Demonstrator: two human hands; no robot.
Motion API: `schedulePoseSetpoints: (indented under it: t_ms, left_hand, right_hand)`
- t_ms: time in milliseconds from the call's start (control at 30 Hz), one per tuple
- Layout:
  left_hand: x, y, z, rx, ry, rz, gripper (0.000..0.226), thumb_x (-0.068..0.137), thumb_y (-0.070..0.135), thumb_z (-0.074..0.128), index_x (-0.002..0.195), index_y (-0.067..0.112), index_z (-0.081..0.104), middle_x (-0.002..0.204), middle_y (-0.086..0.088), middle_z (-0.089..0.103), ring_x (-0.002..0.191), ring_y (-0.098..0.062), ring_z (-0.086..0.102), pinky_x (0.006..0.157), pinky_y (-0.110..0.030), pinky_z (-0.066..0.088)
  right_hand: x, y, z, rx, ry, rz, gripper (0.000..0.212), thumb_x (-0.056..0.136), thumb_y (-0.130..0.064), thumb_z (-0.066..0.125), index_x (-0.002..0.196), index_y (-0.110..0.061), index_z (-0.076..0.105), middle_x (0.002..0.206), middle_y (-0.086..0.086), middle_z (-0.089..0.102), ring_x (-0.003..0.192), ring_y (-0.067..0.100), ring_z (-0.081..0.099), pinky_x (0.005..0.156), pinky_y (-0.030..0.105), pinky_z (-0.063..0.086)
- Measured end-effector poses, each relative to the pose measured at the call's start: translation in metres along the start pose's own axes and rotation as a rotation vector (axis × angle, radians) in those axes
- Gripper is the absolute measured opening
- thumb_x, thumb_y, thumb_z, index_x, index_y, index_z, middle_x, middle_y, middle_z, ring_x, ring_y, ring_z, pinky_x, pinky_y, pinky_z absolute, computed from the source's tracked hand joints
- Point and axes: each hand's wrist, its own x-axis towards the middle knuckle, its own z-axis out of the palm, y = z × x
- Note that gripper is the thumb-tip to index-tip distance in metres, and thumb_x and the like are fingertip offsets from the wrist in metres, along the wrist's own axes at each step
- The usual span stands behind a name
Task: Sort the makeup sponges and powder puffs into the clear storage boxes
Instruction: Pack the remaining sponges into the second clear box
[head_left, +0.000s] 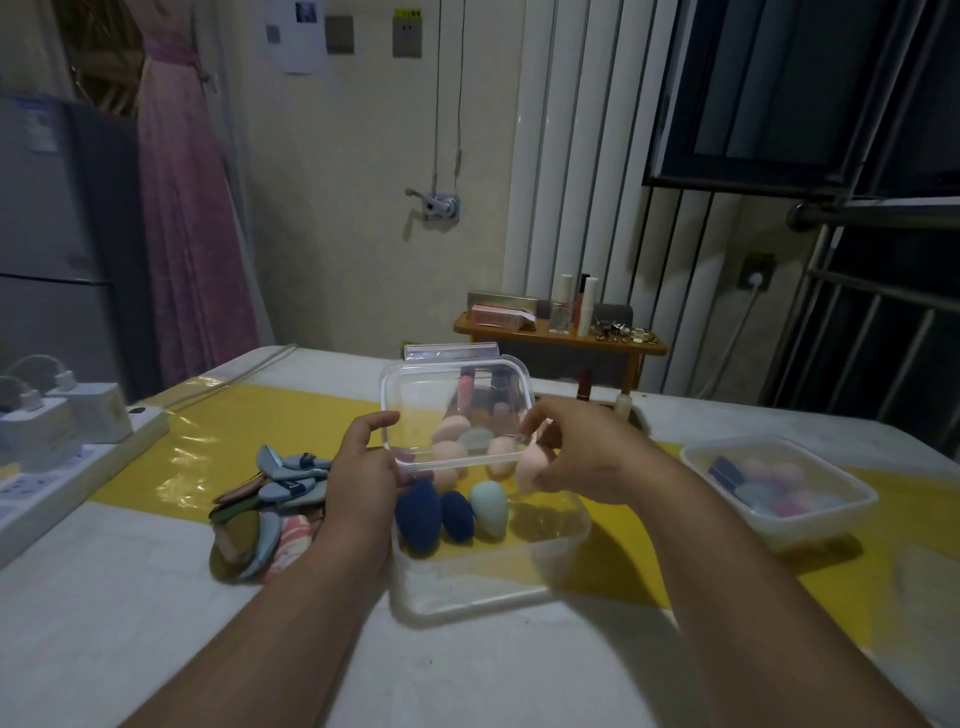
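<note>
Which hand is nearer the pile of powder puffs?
Left. The left hand is right beside the pile of powder puffs; the right hand is across the open box.

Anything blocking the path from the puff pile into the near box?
Yes. The clear lid, held tilted by the left hand and right hand, stands over the back of the near box. The left forearm lies between the puff pile and the box. The box's front part is uncovered.
</note>
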Motion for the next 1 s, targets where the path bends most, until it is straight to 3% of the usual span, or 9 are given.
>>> schedulePoseSetpoints:
  t_ms: [167, 267, 467, 600, 700, 833, 1000]
  left_hand:
    - [0.002, -0.001, 0.0, -0.017, -0.001, -0.005, 0.063, 0.076, -0.016, 0.042, 0.098, 0.038, 0.067, 0.109, -0.017, 0.059, 0.101, -0.037, 0.062, 0.081, -0.052, 0.058]
    - [0.003, -0.002, -0.002, 0.003, 0.002, -0.01, 0.064, 0.075, -0.015, 0.042, 0.096, 0.041, 0.067, 0.11, -0.015, 0.058, 0.103, -0.037, 0.061, 0.085, -0.055, 0.057]
    - [0.004, -0.003, -0.001, 0.024, 0.018, -0.012, 0.064, 0.074, -0.015, 0.042, 0.093, 0.041, 0.067, 0.108, -0.015, 0.06, 0.102, -0.038, 0.061, 0.087, -0.059, 0.055]
    - [0.005, -0.003, -0.002, 0.019, 0.015, -0.023, 0.064, 0.076, -0.014, 0.042, 0.091, 0.042, 0.067, 0.111, -0.015, 0.06, 0.102, -0.038, 0.062, 0.087, -0.058, 0.055]
    - [0.004, -0.003, -0.002, 0.013, 0.009, -0.039, 0.064, 0.079, -0.013, 0.041, 0.094, 0.043, 0.067, 0.112, -0.013, 0.059, 0.103, -0.036, 0.061, 0.086, -0.057, 0.056]
    - [0.004, -0.003, -0.001, 0.007, 0.012, -0.042, 0.062, 0.081, -0.013, 0.041, 0.096, 0.041, 0.067, 0.112, -0.013, 0.059, 0.1, -0.036, 0.063, 0.083, -0.055, 0.058]
    - [0.0, 0.0, 0.0, 0.002, 0.009, -0.039, 0.063, 0.081, -0.012, 0.037, 0.093, 0.041, 0.067, 0.112, -0.015, 0.058, 0.101, -0.038, 0.063, 0.086, -0.058, 0.056]
  right_hand:
    - [-0.001, -0.006, 0.005, -0.191, -0.069, 0.022, 0.029, 0.078, -0.021, 0.08, 0.105, -0.029, 0.071, 0.103, -0.005, 0.066, 0.091, 0.015, 0.06, 0.068, 0.026, 0.05]
    - [0.001, -0.007, 0.014, -0.28, -0.041, 0.031, 0.025, 0.078, -0.028, 0.076, 0.103, -0.032, 0.075, 0.104, -0.006, 0.066, 0.088, 0.015, 0.061, 0.075, 0.032, 0.057]
    - [0.001, -0.008, 0.021, -0.323, -0.015, 0.044, 0.023, 0.077, -0.03, 0.07, 0.1, -0.032, 0.068, 0.114, -0.004, 0.06, 0.096, 0.021, 0.061, 0.077, 0.031, 0.052]
    - [0.001, -0.012, 0.022, -0.356, 0.006, 0.044, 0.021, 0.075, -0.033, 0.073, 0.097, -0.033, 0.073, 0.109, -0.004, 0.062, 0.093, 0.02, 0.062, 0.078, 0.032, 0.055]
    - [0.003, -0.011, 0.021, -0.295, 0.01, 0.053, 0.022, 0.072, -0.032, 0.077, 0.093, -0.034, 0.074, 0.106, -0.006, 0.059, 0.089, 0.016, 0.059, 0.073, 0.03, 0.054]
    - [0.003, -0.008, 0.017, -0.137, -0.029, 0.068, 0.022, 0.078, -0.021, 0.079, 0.095, -0.034, 0.071, 0.105, -0.006, 0.062, 0.093, 0.015, 0.06, 0.082, 0.032, 0.057]
    - [0.004, -0.007, 0.012, -0.064, -0.026, 0.069, 0.025, 0.08, -0.015, 0.078, 0.095, -0.032, 0.069, 0.1, -0.008, 0.062, 0.094, 0.013, 0.06, 0.081, 0.03, 0.056]
